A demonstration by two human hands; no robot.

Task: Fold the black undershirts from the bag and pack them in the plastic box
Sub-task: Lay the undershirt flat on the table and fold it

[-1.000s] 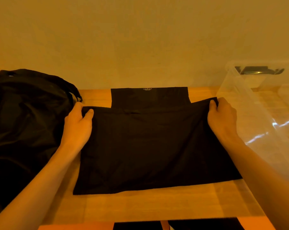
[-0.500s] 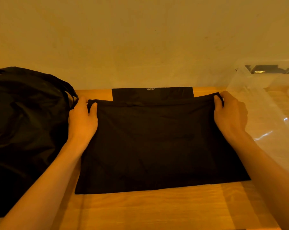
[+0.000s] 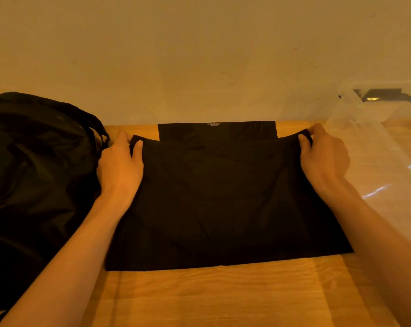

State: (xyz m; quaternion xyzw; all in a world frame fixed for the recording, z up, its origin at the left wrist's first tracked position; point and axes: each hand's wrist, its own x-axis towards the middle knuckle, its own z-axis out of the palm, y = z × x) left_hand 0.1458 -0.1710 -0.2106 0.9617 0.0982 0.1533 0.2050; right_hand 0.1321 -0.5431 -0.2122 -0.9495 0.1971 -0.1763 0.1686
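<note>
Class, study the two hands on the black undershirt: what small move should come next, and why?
Probably carry the pinched edge a little farther toward the wall and lay it level with the far edge. The left hand and right hand each pinch a corner of the folded-over layer of the black undershirt, and a strip bearing the printed label lies uncovered beyond it, so the fold looks unfinished.

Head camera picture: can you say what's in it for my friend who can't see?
A person's left hand and right hand pinch the far corners of a black undershirt that lies partly folded on a wooden table. A black bag sits to the left of it and a clear plastic box to the right.
</note>
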